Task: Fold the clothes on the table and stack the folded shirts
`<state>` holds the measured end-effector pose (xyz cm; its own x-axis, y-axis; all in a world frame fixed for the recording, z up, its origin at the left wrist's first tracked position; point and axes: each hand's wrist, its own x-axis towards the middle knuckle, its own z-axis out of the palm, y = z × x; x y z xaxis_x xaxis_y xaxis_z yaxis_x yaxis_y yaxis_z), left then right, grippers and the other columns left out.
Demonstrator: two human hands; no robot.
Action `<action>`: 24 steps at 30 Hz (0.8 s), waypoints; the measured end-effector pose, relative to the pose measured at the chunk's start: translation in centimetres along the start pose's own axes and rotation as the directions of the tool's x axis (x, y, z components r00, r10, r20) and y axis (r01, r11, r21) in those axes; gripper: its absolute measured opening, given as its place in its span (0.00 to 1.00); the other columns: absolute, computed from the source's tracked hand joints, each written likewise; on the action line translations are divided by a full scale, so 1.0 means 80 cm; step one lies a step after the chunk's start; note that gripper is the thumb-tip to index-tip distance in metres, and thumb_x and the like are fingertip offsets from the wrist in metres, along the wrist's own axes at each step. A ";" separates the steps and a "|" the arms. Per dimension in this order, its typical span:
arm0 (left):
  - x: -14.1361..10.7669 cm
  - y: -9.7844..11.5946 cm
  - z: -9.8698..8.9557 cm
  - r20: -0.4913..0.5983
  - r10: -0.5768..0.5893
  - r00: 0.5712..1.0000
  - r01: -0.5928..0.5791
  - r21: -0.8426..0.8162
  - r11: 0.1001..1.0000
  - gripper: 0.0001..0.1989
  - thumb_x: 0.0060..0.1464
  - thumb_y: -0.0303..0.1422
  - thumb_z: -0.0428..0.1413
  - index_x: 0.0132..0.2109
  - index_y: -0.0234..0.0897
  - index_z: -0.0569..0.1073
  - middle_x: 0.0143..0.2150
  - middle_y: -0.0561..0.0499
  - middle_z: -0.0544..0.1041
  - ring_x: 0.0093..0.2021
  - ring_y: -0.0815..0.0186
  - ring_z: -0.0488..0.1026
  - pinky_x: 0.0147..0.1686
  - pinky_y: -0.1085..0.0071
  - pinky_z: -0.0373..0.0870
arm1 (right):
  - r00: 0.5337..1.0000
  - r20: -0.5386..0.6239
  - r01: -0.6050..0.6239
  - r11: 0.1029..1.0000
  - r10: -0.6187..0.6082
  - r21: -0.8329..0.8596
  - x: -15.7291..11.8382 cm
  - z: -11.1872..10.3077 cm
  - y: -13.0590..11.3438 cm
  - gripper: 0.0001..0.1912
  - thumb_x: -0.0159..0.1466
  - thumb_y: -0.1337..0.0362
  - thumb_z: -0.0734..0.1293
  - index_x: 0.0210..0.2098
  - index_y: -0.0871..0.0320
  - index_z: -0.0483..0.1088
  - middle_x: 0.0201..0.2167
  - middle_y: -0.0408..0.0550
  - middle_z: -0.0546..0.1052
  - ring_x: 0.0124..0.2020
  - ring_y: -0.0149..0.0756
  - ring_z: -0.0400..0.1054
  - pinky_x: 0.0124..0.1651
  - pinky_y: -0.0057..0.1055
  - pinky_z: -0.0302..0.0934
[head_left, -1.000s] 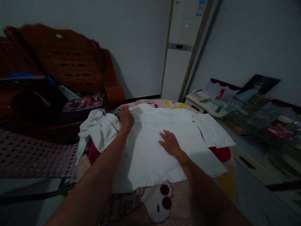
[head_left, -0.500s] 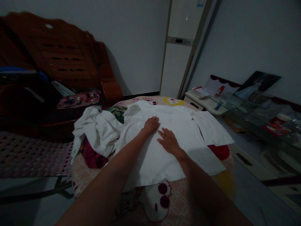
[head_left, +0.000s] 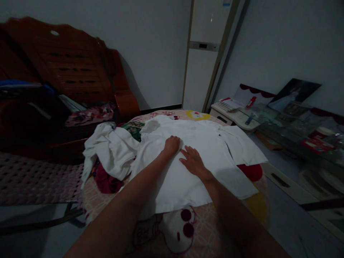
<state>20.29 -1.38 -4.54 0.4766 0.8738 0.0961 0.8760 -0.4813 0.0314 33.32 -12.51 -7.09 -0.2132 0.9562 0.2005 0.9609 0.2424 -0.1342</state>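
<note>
A white short-sleeved shirt (head_left: 172, 195) lies spread over a round table with a patterned pink cloth (head_left: 206, 225). My left hand (head_left: 171, 145) rests on the middle of the shirt with its fingers curled down against the fabric. Just right of it, my right hand (head_left: 192, 160) lies flat on the shirt, fingers spread. One sleeve (head_left: 245, 147) of the shirt reaches out to the right. At the table's left side sits a crumpled white garment (head_left: 111, 148), with a dark red cloth (head_left: 106, 179) partly under it and a green patterned cloth (head_left: 133, 129) behind it.
A wooden bench (head_left: 72, 68) stands at the back left, and a woven pink seat (head_left: 40, 179) is at the left. Behind the table rises a tall white cabinet-like unit (head_left: 200, 75). A glass-topped stand (head_left: 290, 132) with papers and small items runs along the right.
My left hand's fingers have curled in and drawn slightly toward me on the shirt. The right hand stays flat in nearly the same place.
</note>
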 end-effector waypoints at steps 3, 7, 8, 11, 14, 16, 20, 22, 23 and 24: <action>-0.002 0.003 -0.003 -0.012 -0.022 1.000 0.022 -0.005 1.000 0.17 0.66 0.25 0.44 0.48 0.28 0.78 0.46 0.37 0.79 0.52 0.55 0.74 0.46 0.66 0.70 | 1.000 -0.015 0.005 1.000 -0.005 -0.001 0.000 0.003 0.001 0.26 0.72 0.54 0.60 0.66 0.55 0.65 0.70 0.57 0.63 0.70 0.49 0.55 0.70 0.47 0.48; -0.001 0.000 0.000 -0.047 -0.013 0.999 0.012 -0.033 0.999 0.17 0.66 0.25 0.44 0.50 0.29 0.77 0.49 0.38 0.79 0.53 0.56 0.74 0.47 0.66 0.71 | 1.000 -0.010 -0.002 1.000 0.002 0.001 0.001 0.004 0.002 0.26 0.72 0.54 0.60 0.67 0.55 0.65 0.70 0.56 0.63 0.70 0.48 0.55 0.70 0.47 0.47; -0.001 -0.001 0.001 -0.058 -0.004 0.998 0.001 -0.043 0.999 0.17 0.67 0.26 0.43 0.51 0.29 0.76 0.51 0.38 0.79 0.53 0.57 0.74 0.49 0.65 0.71 | 1.000 -0.006 -0.003 1.000 0.003 0.000 0.001 0.004 0.001 0.26 0.72 0.54 0.60 0.67 0.55 0.65 0.70 0.56 0.63 0.70 0.49 0.55 0.71 0.47 0.47; 0.001 -0.005 0.007 -0.098 0.023 0.995 -0.029 -0.064 0.998 0.17 0.67 0.27 0.44 0.55 0.30 0.73 0.57 0.38 0.76 0.57 0.58 0.73 0.55 0.63 0.68 | 1.000 0.000 0.000 1.000 0.000 -0.004 0.001 0.003 0.001 0.26 0.72 0.54 0.61 0.67 0.56 0.65 0.70 0.57 0.63 0.70 0.49 0.55 0.71 0.47 0.47; 0.001 -0.008 0.013 -0.132 0.013 0.991 -0.024 -0.081 0.996 0.19 0.68 0.29 0.44 0.61 0.32 0.69 0.64 0.37 0.71 0.63 0.56 0.68 0.61 0.56 0.63 | 1.000 -0.003 -0.002 1.000 0.002 -0.002 0.000 0.000 0.000 0.26 0.72 0.55 0.61 0.67 0.56 0.65 0.70 0.56 0.63 0.70 0.49 0.56 0.71 0.47 0.47; 0.001 -0.010 0.015 -0.127 0.005 0.992 -0.017 -0.095 0.995 0.20 0.68 0.31 0.44 0.63 0.33 0.67 0.67 0.38 0.68 0.66 0.55 0.65 0.64 0.53 0.60 | 1.000 -0.002 -0.009 1.000 0.009 0.002 0.000 -0.001 0.000 0.26 0.72 0.55 0.62 0.67 0.55 0.65 0.70 0.56 0.63 0.70 0.49 0.56 0.71 0.46 0.48; -0.001 -0.013 0.012 -0.118 0.026 0.993 -0.038 -0.106 0.994 0.19 0.68 0.31 0.45 0.61 0.34 0.70 0.64 0.39 0.71 0.63 0.54 0.67 0.62 0.54 0.62 | 1.000 -0.008 -0.013 1.000 0.013 0.009 0.000 0.000 0.000 0.26 0.71 0.55 0.62 0.66 0.55 0.65 0.70 0.56 0.63 0.70 0.49 0.56 0.70 0.47 0.48; -0.001 -0.013 0.010 -0.115 0.010 0.993 -0.022 -0.102 0.995 0.16 0.67 0.31 0.46 0.55 0.34 0.74 0.57 0.40 0.75 0.58 0.54 0.71 0.56 0.58 0.66 | 1.000 -0.018 -0.014 1.000 0.014 0.012 0.001 0.002 0.000 0.26 0.71 0.55 0.62 0.66 0.54 0.65 0.70 0.55 0.63 0.70 0.49 0.56 0.70 0.48 0.49; 0.000 -0.013 0.009 -0.112 0.000 0.994 -0.011 -0.097 0.995 0.16 0.67 0.31 0.46 0.53 0.33 0.75 0.54 0.39 0.76 0.55 0.54 0.71 0.53 0.59 0.68 | 1.000 -0.021 -0.014 1.000 0.015 0.014 0.001 0.003 0.001 0.26 0.71 0.55 0.62 0.66 0.54 0.66 0.69 0.55 0.63 0.70 0.49 0.56 0.70 0.48 0.49; 0.002 -0.013 0.009 -0.110 -0.008 0.994 -0.002 -0.088 0.996 0.15 0.67 0.31 0.46 0.51 0.33 0.76 0.52 0.39 0.77 0.54 0.54 0.72 0.51 0.60 0.68 | 1.000 -0.023 -0.015 1.000 0.016 0.016 0.001 0.004 0.001 0.26 0.71 0.55 0.63 0.66 0.54 0.66 0.69 0.55 0.64 0.70 0.49 0.57 0.70 0.48 0.49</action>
<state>19.53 -0.70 -5.29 0.4585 0.8649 0.2044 0.8654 -0.4868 0.1184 33.33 -12.37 -7.42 -0.1940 0.9558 0.2210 0.9610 0.2305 -0.1531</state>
